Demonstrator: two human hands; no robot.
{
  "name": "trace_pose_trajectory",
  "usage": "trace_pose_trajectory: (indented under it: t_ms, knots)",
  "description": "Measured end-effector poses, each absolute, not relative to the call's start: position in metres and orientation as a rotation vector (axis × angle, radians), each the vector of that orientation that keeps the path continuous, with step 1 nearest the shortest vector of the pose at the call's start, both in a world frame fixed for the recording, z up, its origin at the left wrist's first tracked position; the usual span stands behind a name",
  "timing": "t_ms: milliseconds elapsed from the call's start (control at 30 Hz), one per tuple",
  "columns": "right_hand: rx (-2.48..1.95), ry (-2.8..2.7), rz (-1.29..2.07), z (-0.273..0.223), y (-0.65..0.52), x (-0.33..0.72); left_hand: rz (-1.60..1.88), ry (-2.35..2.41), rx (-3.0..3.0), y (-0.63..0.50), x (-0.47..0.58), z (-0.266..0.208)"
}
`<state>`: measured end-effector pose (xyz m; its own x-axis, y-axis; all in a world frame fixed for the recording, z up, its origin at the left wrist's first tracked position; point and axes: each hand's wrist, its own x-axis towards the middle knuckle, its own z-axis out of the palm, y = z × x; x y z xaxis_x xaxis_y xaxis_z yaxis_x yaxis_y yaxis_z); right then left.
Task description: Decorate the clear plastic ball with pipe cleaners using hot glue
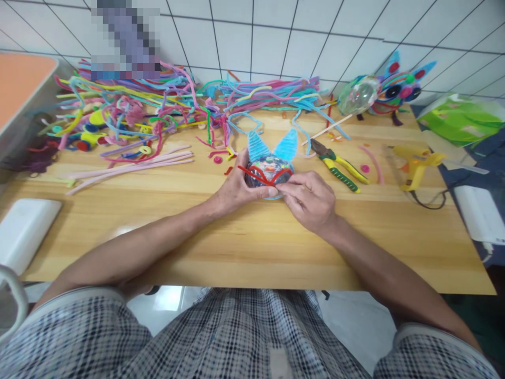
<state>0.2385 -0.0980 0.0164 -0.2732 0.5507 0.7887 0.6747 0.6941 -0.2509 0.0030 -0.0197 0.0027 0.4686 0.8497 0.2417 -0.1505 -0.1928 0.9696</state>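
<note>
So from where I'm standing, the round, shiny craft piece (263,161) with two blue ears (286,145) is mid-frame on the tabletop (252,237), with both hands on it. The left hand (234,184) is curled around its left side, thumb along the lower front. The right hand (313,200) has its fingertips pinched together at the low bend of a red fuzzy stem (252,172) that zigzags across the front. Pliers (342,167) with yellow-and-green handles lie just right of that hand, and a yellow glue gun (418,158) is farther toward the right edge. Big messy heap of colorful fuzzy stems (130,110) upper left, plus a blue-eared figure (398,92) upper right.
</note>
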Motion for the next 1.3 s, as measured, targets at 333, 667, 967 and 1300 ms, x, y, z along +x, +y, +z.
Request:
trace_pose_trajectory:
  t_ms: [333,667,967,1300]
  knots:
    - [-1.015,-1.876,-0.134,0.023,-0.101,0.233,0.977,0.652,1.453,-0.025,0.002,0.008]
    - [-1.221,-1.521,0.295,-0.006,-0.093,0.228,1.016,0.689,1.436,-0.023,0.004,0.007]
    - [-1.221,-1.482,0.465,-0.004,-0.094,0.231,0.965,0.620,1.453,-0.023,-0.001,0.010]
    - [-1.187,-1.505,0.508,-0.006,-0.093,0.235,0.938,0.634,1.395,-0.021,-0.001,0.006]
